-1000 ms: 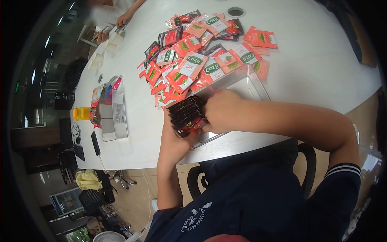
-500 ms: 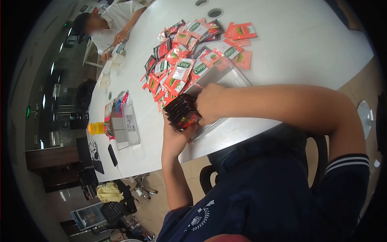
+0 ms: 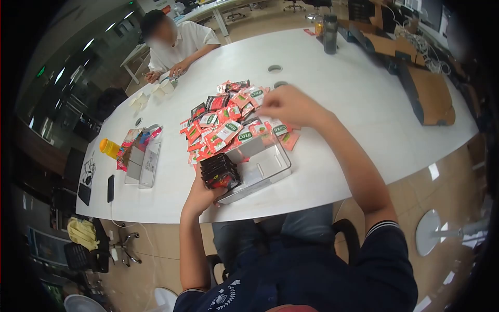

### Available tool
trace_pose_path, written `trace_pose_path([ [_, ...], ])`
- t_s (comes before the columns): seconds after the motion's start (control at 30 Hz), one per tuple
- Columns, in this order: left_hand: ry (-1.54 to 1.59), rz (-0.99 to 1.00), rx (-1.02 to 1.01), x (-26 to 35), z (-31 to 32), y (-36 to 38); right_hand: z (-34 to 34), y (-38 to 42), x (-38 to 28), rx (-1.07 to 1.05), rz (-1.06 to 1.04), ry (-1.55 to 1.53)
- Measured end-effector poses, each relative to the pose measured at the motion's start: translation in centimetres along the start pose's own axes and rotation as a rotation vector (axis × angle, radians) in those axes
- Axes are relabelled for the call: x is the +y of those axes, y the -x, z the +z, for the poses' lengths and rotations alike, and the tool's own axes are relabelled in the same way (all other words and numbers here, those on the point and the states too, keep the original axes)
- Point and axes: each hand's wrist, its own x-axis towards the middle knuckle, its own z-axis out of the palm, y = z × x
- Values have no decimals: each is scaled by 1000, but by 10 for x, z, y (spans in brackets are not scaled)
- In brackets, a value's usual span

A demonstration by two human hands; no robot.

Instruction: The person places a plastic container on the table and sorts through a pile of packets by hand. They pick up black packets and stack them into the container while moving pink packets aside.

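Observation:
My left hand [image 3: 200,195] is closed around the left end of a clear plastic box [image 3: 265,177], its fingers partly hidden behind the contents. A row of black tea sachets [image 3: 219,171] stands upright in that end, against my hand; the right part of the box shows its bare floor. My right hand [image 3: 291,106] hovers over the right side of a heap of red, white and black tea sachets [image 3: 226,130], some marked Cozy. Its fingers are bent together and slightly blurred, and what they pinch, if anything, cannot be made out.
Left on the white table [image 3: 338,156] are another clear box [image 3: 149,165] with colourful packets, a yellow-capped container [image 3: 108,148] and a black phone [image 3: 110,188]. Across sits a person [image 3: 182,47] near paper cups [image 3: 164,87]. A dark bottle [image 3: 330,34] and cardboard pieces [image 3: 426,96] are at the far right.
My right hand has left the black sachets in the box and moved out over the right of the heap. My left hand stays at the box's left end. The view has tilted up.

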Motion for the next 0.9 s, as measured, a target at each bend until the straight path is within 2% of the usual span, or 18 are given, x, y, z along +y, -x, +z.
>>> trace_pose_path([
  [0.03, 3, -4, 8, 1, 3, 1, -9, -9, 22, 150, 47, 149],
  [0.13, 33, -26, 50, 10, 13, 6, 11, -50, 113, 450, -58, 464],
  [0.2, 19, 63, 77, 2, 16, 4, 19, -63, 119, 274, -9, 505],
  [0.23, 29, 34, 71, 3, 16, 1, 25, -70, 123, 176, 20, 523],
  [0.3, 55, -45, 61, 7, 14, 6, 32, -77, 126, 116, 98, 478],
  [0.37, 83, -17, 60, 6, 14, 9, 26, -72, 108, 94, 177, 436],
  [0.47, 98, 126, 55, -9, 12, 2, 24, -68, 113, 227, 196, 361],
  [0.57, 123, 53, 43, -3, 12, 4, 1, -59, 106, 6, 306, 293],
  [0.6, 75, 116, 70, -6, 12, 3, -10, -49, 67, -52, 426, 241],
  [0.7, 93, 97, 90, -12, 12, 1, -31, -29, 72, -54, 493, 0],
  [0.73, 121, 17, 71, -2, 10, 3, -32, -17, 66, 20, 467, -97],
  [0.83, 158, 23, 100, -13, 13, 2, -25, 25, 33, 221, 345, -309],
  [0.9, 95, 146, 113, -20, 12, 0, -13, 43, 12, 301, 213, -371],
])
